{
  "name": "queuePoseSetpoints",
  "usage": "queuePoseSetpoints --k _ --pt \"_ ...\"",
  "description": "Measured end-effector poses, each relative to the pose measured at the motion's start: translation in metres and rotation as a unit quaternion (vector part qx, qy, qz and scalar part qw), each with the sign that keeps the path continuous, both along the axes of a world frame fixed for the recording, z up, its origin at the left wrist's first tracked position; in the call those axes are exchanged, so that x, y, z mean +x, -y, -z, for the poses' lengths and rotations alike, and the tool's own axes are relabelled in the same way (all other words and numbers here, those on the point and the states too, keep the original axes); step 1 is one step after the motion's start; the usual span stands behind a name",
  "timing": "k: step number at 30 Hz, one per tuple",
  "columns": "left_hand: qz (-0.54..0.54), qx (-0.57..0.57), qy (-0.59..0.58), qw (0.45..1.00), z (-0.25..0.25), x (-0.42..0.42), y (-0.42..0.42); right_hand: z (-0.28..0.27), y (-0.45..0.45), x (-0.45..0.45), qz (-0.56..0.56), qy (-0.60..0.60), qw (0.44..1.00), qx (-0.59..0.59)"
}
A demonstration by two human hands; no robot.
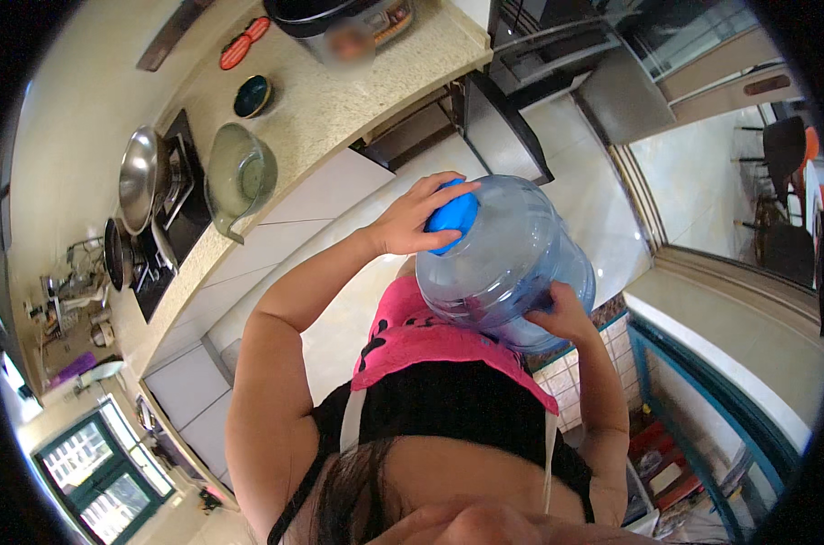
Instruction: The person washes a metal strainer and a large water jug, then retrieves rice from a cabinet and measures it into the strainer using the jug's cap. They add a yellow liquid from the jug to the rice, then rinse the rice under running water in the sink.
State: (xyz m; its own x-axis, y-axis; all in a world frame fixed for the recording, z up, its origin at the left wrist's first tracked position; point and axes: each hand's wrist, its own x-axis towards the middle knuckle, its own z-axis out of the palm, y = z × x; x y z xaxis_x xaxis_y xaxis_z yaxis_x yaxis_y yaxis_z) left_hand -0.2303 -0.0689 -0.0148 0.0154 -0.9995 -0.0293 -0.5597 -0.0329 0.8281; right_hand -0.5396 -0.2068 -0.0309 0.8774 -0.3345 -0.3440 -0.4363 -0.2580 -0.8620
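Note:
A large translucent blue plastic water jug (500,266) is tilted in front of my body, its neck pointing to the left. My left hand (415,216) grips the bright blue cap (455,216), with the fingers over the far side and the thumb on the near side. Against the jug's lower right side rests my right hand (563,315), holding it; some of its fingers show only dimly or are hidden by the jug. The jug lies close to the pink apron (412,340) that I wear and hides part of it.
A stone countertop (330,112) curves along the left, bearing a green translucent basin (241,174), a dark bowl (252,96), red-and-white mitt-like item (245,43) and rice cooker (316,27). A steel wok (141,178) stands by the stove (180,197). At right are a sliding-door track (635,197) and teal-framed cabinet (711,402).

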Motion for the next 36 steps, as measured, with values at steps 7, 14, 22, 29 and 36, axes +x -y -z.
queuePoseSetpoints --k 7,14,22,29,36 --pt "-0.177 0.006 0.126 0.976 -0.059 -0.019 -0.057 -0.001 -0.008 0.034 -0.005 -0.066 0.984 -0.168" --pt "-0.419 0.215 -0.110 0.875 -0.090 -0.027 -0.113 -0.039 -0.024 0.086 -0.090 0.078 0.964 -0.239" --pt "-0.441 0.152 -0.027 0.884 -0.093 0.045 -0.180 -0.040 -0.025 0.114 -0.058 0.097 0.977 -0.180" --pt "-0.256 0.145 -0.102 0.950 -0.093 0.100 -0.120 -0.030 -0.038 0.146 -0.016 0.107 0.974 -0.199" --pt "-0.169 0.052 0.009 0.984 -0.105 0.139 -0.139 -0.042 -0.049 0.177 -0.027 0.104 0.968 -0.229"
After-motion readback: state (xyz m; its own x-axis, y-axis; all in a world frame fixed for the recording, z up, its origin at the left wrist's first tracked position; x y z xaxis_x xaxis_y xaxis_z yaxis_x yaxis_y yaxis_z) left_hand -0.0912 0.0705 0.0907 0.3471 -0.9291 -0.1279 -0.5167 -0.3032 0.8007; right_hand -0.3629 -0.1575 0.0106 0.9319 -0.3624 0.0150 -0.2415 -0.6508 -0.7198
